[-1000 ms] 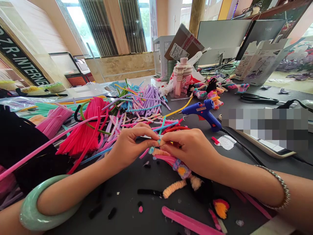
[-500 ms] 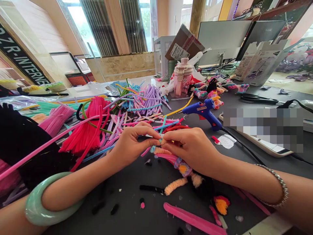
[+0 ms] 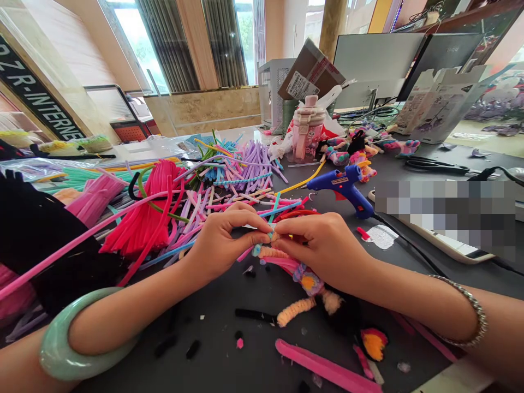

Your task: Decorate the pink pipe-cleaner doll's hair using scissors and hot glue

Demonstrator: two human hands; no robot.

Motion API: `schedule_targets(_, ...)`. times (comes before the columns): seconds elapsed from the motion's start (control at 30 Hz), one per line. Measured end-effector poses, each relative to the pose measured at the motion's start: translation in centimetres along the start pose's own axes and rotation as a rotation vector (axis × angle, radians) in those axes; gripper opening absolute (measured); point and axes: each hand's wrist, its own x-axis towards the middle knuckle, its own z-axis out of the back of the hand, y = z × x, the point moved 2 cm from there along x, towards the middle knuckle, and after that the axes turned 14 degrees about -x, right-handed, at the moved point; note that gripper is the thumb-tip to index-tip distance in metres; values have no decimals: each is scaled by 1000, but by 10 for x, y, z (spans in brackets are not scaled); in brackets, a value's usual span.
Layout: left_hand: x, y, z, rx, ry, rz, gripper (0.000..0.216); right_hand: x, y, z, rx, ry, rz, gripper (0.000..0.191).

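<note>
My left hand [image 3: 221,240] and my right hand [image 3: 323,245] meet over the dark table [image 3: 229,349], both pinching one end of a small pipe-cleaner doll [image 3: 305,284]. The doll has beige fuzzy limbs, a purple and orange flower on its body and a black head lying under my right wrist. Fingertips of both hands are pressed together on a blue and beige tip of the doll. A green bangle [image 3: 77,335] is on my left wrist and a silver bracelet [image 3: 470,316] on my right.
A big heap of coloured pipe cleaners [image 3: 164,202] covers the left. A blue glue gun [image 3: 341,188] stands behind my right hand, with its cord trailing right. A pink bottle [image 3: 305,131], finished dolls [image 3: 356,150], scissors [image 3: 434,164], boxes and monitors sit further back. Pink strips [image 3: 323,368] lie near the front edge.
Both hands stay pinched on the doll's tip with only slight finger shifts. The view has drifted a little.
</note>
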Motion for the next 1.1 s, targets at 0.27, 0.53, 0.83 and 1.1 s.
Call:
schedule_targets(0.27,0,-1,0,-3,3,-17,4,1,0,0,32,-36,17,15)
schedule_targets(0.53,0,-1,0,-19,7,-32,6,0,-1,0,73,-15,10,16)
schedule_targets(0.83,1,2,2,-19,-41,15,3,4,-2,0,134,-6,-32,14)
schedule_targets(1.1,0,5,4,23,-93,4,7,7,-3,0,187,-13,-20,15)
